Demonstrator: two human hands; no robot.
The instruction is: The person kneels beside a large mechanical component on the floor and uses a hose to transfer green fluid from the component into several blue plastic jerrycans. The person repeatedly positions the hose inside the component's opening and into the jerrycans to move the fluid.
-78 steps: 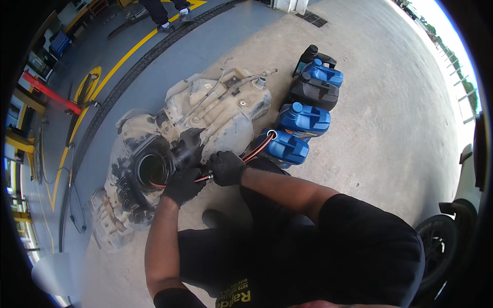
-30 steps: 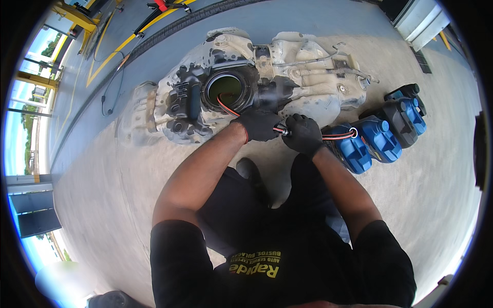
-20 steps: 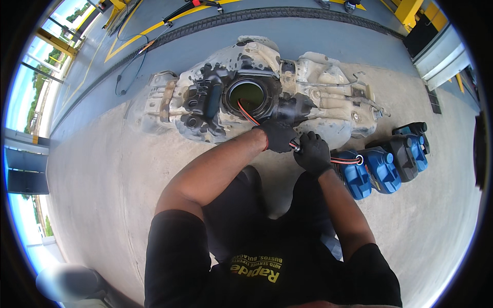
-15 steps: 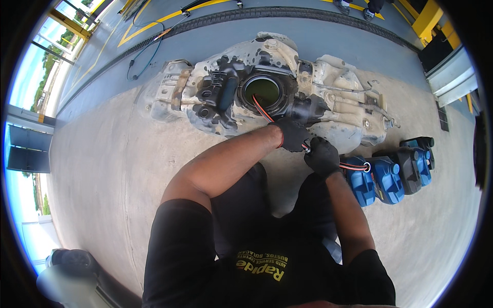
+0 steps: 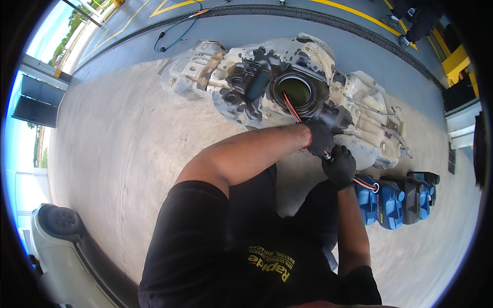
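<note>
A dirty fuel tank (image 5: 241, 105), beige with black patches, lies on the floor in front of me. Its round opening (image 5: 294, 92) holds dark greenish liquid. A red-and-black striped hose (image 5: 292, 109) runs from that opening to my hands. My left hand (image 5: 317, 136), in a black glove, is closed around it beside the tank. Just to the right, my right hand (image 5: 340, 167), gloved alike, grips the hose too. A short shiny piece shows between the hands. Past my right hand, the hose reaches a blue jug (image 5: 367, 205) through a pale ring. Its far end is hidden.
More jugs stand in a row on the right, including a blue one (image 5: 391, 208) and a dark one (image 5: 411, 200). A thin blue-green air hose (image 5: 177, 32) lies beyond the tank. Behind left is a car (image 5: 64, 256). A person's shoe (image 5: 404, 41) shows at far right.
My view has turned, so the tank and jugs appear farther right and more of the car shows. Both hands keep their hold on the hose, with little change in their grip.
</note>
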